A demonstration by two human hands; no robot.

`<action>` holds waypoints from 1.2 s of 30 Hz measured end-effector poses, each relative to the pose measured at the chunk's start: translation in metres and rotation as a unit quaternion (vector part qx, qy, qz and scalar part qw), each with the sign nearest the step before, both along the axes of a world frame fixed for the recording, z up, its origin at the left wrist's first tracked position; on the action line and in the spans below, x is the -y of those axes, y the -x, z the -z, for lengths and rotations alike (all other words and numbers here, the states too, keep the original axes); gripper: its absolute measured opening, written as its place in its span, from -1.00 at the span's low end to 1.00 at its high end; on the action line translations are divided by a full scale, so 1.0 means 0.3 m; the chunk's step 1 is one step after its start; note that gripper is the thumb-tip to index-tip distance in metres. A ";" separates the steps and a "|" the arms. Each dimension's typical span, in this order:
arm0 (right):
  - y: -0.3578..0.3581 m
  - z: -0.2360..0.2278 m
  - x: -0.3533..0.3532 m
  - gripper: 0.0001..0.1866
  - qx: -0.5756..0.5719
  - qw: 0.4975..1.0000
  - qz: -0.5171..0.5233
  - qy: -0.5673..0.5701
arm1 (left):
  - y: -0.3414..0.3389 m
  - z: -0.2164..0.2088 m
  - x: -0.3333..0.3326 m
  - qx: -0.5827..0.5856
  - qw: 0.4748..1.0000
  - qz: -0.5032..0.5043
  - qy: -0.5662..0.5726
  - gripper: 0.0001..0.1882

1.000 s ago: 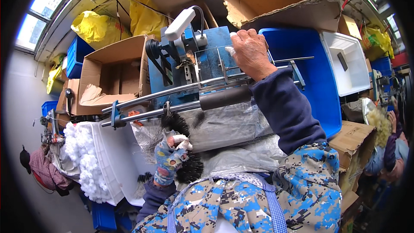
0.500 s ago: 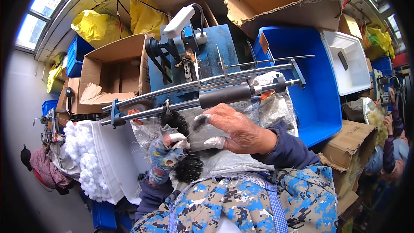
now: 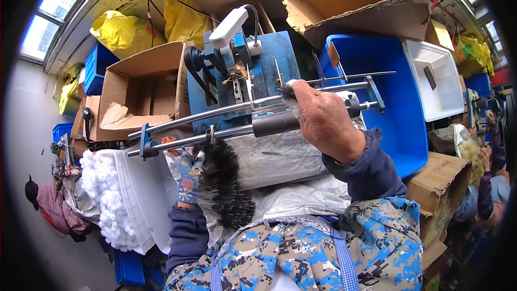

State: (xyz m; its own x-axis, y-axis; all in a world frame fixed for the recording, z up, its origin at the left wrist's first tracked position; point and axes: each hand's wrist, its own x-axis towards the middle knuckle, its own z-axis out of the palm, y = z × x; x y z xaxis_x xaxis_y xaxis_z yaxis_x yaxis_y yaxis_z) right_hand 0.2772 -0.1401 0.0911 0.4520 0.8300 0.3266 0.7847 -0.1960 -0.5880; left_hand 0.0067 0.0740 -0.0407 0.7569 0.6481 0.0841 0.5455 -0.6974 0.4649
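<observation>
My right hand (image 3: 327, 124) is above the grey sleeve (image 3: 274, 122) on the long metal rods. It is closed, its fingertips pinching a small dark bristle brush (image 3: 289, 92) beside a thin upright wire. The brush is partly hidden by my fingers. My left hand (image 3: 188, 175), in a torn patterned blue glove, is at the left end of the rods. Its taped fingers are bent but look apart, against the edge of a curved mass of black bristles (image 3: 223, 183). The bristle mass hangs down from a clip on the lower rod.
A blue machine bed (image 3: 277, 54) with a motor and belt stands behind the rods. Around it are a cardboard box (image 3: 142, 86), a large blue bin (image 3: 401, 140) and a white tub (image 3: 142, 199) beside white fluffy pieces. Another person's hands (image 3: 484, 156) work at the far right.
My right hand has moved up and right with the small brush, from my lap to the rods. My left hand has let go of it and shifted left and up beside the black bristles.
</observation>
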 end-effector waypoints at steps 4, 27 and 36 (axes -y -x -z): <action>-0.078 0.111 -0.121 -0.85 0.114 0.986 0.047 0.115 | 0.042 0.062 0.018 -0.022 0.978 0.050 0.201 -0.70; -0.182 0.280 -0.351 -0.82 0.152 0.971 0.044 0.180 | 0.008 -0.115 0.117 -0.037 0.985 0.164 -0.039 -0.61; -0.196 0.284 -0.343 -0.81 0.158 0.966 0.080 0.188 | -0.042 -0.324 0.210 0.177 0.955 0.171 0.165 -0.63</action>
